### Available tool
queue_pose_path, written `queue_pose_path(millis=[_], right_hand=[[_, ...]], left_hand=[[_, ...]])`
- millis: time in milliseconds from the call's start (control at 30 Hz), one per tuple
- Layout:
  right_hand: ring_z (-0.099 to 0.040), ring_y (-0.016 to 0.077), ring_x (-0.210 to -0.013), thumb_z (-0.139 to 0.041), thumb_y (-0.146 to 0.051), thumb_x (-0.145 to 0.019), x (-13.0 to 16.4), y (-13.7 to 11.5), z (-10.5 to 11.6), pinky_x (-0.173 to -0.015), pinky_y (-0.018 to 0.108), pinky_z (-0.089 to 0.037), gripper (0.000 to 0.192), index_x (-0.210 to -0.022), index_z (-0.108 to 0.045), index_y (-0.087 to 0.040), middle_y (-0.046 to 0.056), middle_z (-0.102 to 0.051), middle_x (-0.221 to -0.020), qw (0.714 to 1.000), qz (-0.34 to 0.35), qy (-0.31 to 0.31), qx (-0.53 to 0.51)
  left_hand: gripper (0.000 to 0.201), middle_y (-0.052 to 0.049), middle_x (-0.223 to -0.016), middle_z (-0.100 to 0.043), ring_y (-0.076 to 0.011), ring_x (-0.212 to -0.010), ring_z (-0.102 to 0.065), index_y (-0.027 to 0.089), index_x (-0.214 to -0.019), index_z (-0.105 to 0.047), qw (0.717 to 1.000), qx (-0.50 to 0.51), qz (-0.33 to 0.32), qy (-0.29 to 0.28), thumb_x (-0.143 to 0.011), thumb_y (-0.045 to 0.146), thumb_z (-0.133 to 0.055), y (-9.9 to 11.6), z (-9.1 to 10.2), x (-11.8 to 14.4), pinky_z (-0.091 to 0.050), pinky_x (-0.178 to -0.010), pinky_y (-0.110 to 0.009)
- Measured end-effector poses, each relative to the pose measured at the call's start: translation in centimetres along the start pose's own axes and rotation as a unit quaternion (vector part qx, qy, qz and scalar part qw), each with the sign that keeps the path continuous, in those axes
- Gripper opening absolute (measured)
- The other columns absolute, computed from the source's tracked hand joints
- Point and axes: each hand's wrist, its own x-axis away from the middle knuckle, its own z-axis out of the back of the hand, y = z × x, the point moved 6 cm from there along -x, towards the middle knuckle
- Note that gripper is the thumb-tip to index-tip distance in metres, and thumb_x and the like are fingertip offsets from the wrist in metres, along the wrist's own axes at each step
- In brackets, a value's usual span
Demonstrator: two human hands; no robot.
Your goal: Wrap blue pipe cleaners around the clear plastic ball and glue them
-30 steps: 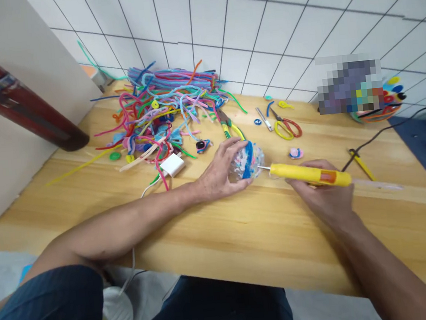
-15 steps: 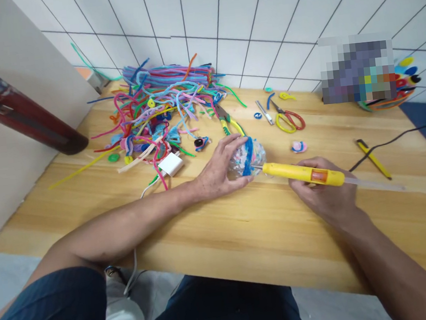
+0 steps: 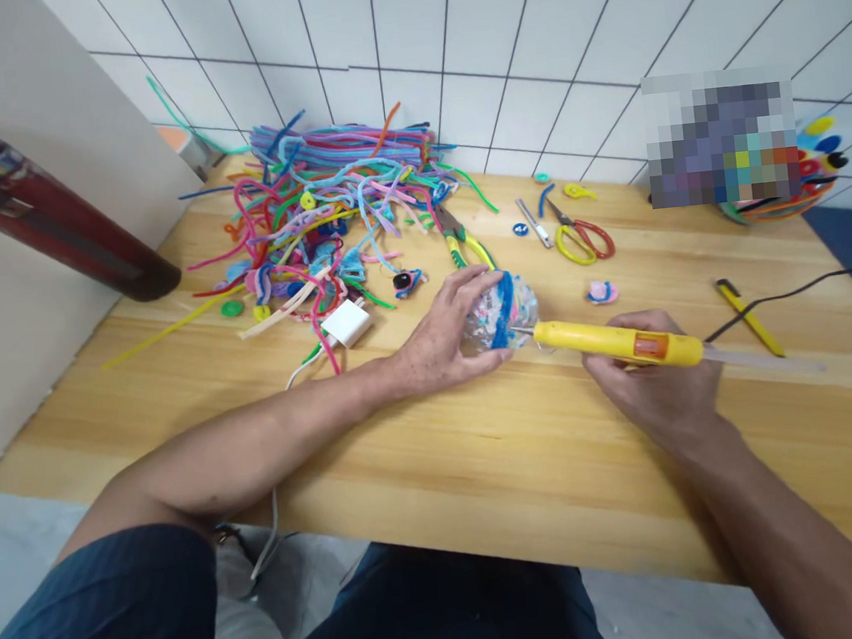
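Observation:
My left hand (image 3: 451, 329) is closed round the left side of a clear, rounded ball-like piece (image 3: 521, 302) with coloured bits in it and a blue fuzzy strip across it. In my right hand (image 3: 654, 378) is a yellow hot glue gun (image 3: 594, 340), with a clear glue stick (image 3: 765, 359) sticking out of its back end. Its metal nozzle points left and meets or nearly meets the blue strip. Just behind the ball lie green-and-yellow pliers (image 3: 456, 248). A small pink-and-blue fuzzy piece (image 3: 602, 292) lies beyond the glue gun.
A tangled heap of pipe cleaners (image 3: 330, 183) covers the back left. Scissors (image 3: 580, 239) and a slim cutter (image 3: 535, 224) lie behind the ball. A yellow utility knife (image 3: 749, 318) sits under a black cord (image 3: 806, 281). A white charger (image 3: 346, 322) and red flask (image 3: 46, 210) are at left.
The whole view has shifted slightly, moving things a little to the right. Both hands keep their holds, and the nozzle stays at the blue strip.

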Motion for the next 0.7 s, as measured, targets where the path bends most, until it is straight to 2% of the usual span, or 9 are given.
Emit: queue_pose_path(millis=[233,467,700], right_hand=[[-0.07,0.0252,-0.064,-0.066,-0.037,-0.071,-0.19,-0.12,-0.03,-0.061,0.036,-0.051,0.021,-0.088,-0.066,-0.027,0.003,-0.076,-0.072,1.0,0.005,-0.001,0.016],[-0.073,0.0269,-0.068,-0.067,-0.037,-0.073,-0.12,-0.1,-0.17,-0.064,0.037,-0.054,0.016,-0.087,-0.065,-0.028,0.005,-0.078,-0.075,1.0,0.016,-0.016,0.021],[-0.071,0.0243,-0.061,-0.06,-0.035,-0.072,-0.32,-0.4,-0.11,-0.059,0.034,-0.054,0.017,-0.086,-0.066,-0.026,0.003,-0.075,-0.068,0.998,0.039,0.007,0.043]], left_hand=[[0.093,-0.018,-0.162,-0.043,-0.0389,-0.157,-0.041,0.032,-0.166,-0.027,1.0,0.007,-0.002,0.001,-0.091,0.05,-0.079,-0.01,-0.03,0.01,-0.04,-0.129,-0.066],[0.092,-0.019,-0.161,-0.044,-0.0372,-0.157,-0.041,0.029,-0.166,-0.028,1.0,-0.007,-0.005,-0.002,-0.092,0.051,-0.078,0.09,0.02,-0.05,-0.042,-0.129,-0.065],[0.092,-0.02,-0.162,-0.043,-0.0379,-0.157,-0.041,0.027,-0.167,-0.029,1.0,0.004,-0.009,0.004,-0.093,0.051,-0.078,0.09,0.04,0.03,-0.041,-0.13,-0.063]])
